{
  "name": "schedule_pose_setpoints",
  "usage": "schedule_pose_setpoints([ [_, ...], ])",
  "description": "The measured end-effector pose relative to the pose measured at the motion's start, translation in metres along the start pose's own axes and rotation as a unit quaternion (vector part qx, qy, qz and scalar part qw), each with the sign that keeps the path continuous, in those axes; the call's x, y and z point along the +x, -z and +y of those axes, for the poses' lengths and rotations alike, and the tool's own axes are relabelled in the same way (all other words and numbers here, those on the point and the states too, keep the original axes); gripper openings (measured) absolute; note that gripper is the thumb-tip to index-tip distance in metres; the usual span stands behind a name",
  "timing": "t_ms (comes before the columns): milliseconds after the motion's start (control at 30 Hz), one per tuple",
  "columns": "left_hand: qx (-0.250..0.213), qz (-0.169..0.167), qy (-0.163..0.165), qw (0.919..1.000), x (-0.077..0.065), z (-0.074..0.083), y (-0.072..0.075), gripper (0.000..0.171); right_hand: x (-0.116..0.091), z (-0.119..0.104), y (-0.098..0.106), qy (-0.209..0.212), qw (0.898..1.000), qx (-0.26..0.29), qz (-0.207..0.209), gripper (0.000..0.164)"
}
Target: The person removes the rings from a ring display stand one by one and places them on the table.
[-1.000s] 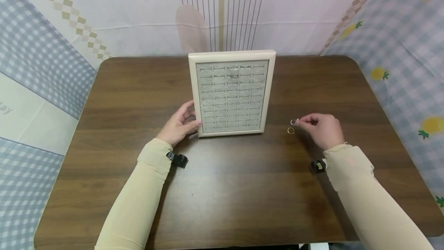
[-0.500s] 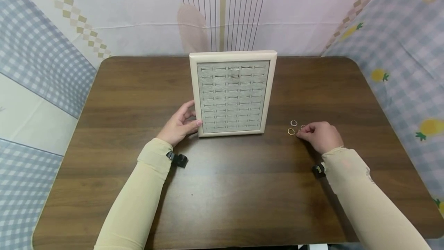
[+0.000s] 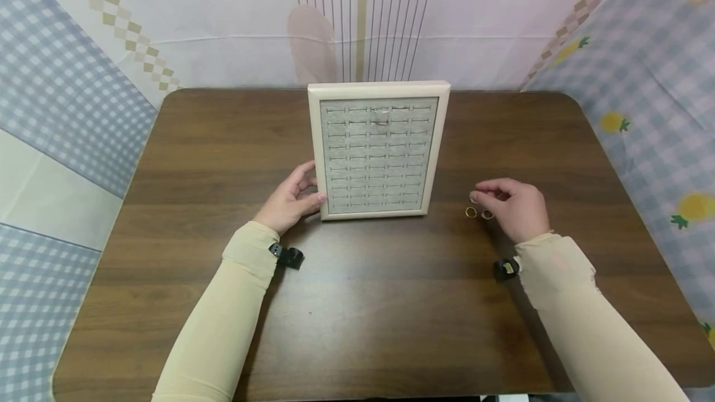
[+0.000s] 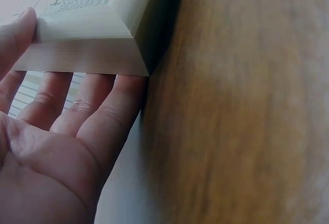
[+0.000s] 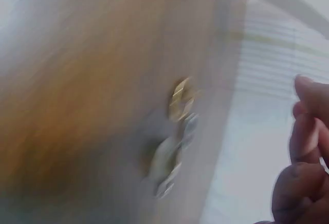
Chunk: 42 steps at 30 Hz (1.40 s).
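My left hand (image 3: pixel 287 200) grips the lower left side of a cream-framed ring display board (image 3: pixel 382 157). Its thumb lies on the front of the frame, and the other fingers reach behind its edge in the left wrist view. The board stands tilted back, with rows of slots in grey fabric. My right hand (image 3: pixel 516 206) hovers beside three loose rings, fingers loosely bent and nothing visible between them. A gold ring (image 3: pixel 471 211) and a silver ring (image 3: pixel 488 214) lie on the table. Another silver ring (image 3: pixel 473 200) is partly hidden by the right fingertips.
A ring-like shiny piece (image 3: pixel 380 118) sits in the upper middle slots of the board. The brown wooden table (image 3: pixel 357 327) has a patterned white cloth (image 3: pixel 223 11) behind it and checked cloth (image 3: pixel 631 79) at the sides.
My right hand has put down the ring it was handling, right of the gold one, then lifted away toward the far silver ring. The left hand keeps its hold on the board.
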<state>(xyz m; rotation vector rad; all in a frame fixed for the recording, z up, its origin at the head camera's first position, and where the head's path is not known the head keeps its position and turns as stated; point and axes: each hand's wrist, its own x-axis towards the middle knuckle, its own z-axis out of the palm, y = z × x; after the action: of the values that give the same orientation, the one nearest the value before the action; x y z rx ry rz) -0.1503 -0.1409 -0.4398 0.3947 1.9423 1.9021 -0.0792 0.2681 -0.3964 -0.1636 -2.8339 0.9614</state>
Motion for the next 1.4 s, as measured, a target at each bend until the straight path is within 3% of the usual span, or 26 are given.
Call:
schedule_pose_setpoints([
  [133, 0.003, -0.002, -0.004, 1.0, -0.001, 0.0, 0.0, 0.069, 0.007, -0.023, -0.004, 0.033, 0.997, 0.048, 0.057, 0.024],
  [300, 0.0, -0.003, -0.009, 1.0, -0.001, 0.001, -0.001, 0.07, 0.019, -0.056, -0.011, 0.08, 0.983, 0.115, 0.116, 0.022],
  [767, 0.018, 0.001, -0.013, 0.9998, 0.001, 0.0, -0.001, 0.075, 0.054, -0.131, -0.026, 0.194, 0.958, 0.162, 0.132, 0.019],
  [967, 0.013, 0.0, -0.026, 0.9996, 0.0, -0.002, -0.001, 0.073, 0.062, -0.152, -0.032, 0.235, 0.951, 0.151, 0.134, 0.018],
  [1400, -0.009, 0.006, -0.037, 0.9993, 0.0, -0.001, 0.001, 0.074, 0.069, -0.17, -0.039, 0.238, 0.957, 0.082, 0.142, 0.015],
])
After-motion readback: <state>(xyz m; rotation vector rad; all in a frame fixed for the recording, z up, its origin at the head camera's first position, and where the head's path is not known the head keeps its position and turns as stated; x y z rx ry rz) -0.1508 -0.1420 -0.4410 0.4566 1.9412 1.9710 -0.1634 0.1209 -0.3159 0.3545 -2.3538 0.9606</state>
